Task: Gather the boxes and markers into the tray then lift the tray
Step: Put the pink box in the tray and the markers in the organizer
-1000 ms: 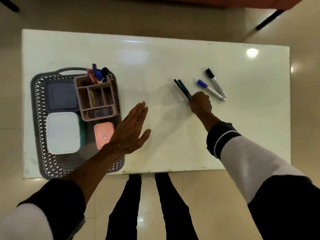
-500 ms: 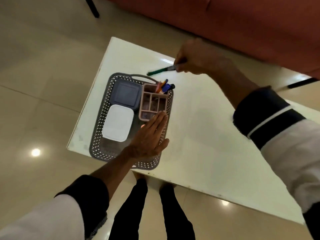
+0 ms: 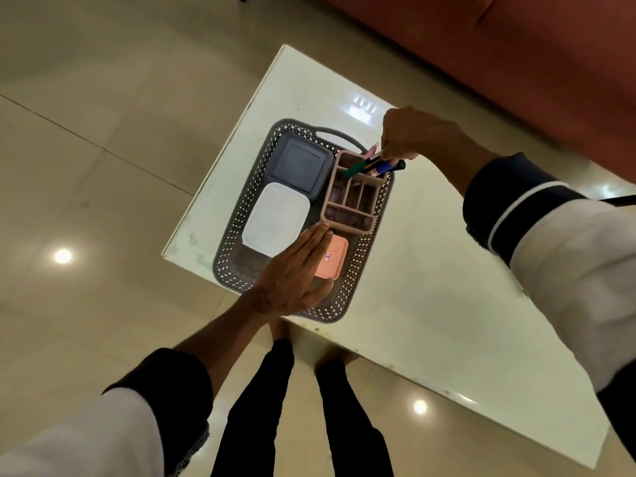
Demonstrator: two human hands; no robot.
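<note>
Right hand (image 3: 409,137): fingers clamped on green marker (image 3: 356,169), held over pink organizer (image 3: 351,197).
Left hand (image 3: 292,273): flat, fingers spread, above tray's near end.
Grey tray (image 3: 358,270): on white table (image 3: 430,287), holding 3 boxes: grey (image 3: 299,163), white (image 3: 275,220), pink (image 3: 332,258).

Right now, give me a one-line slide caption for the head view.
Right hand lowers a green marker into the pink organizer in the grey tray; left hand hovers flat above it.

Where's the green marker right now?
The green marker is in the right hand, tip angled down over the far end of the pink organizer, which sits on the right side of the gray tray.
</note>
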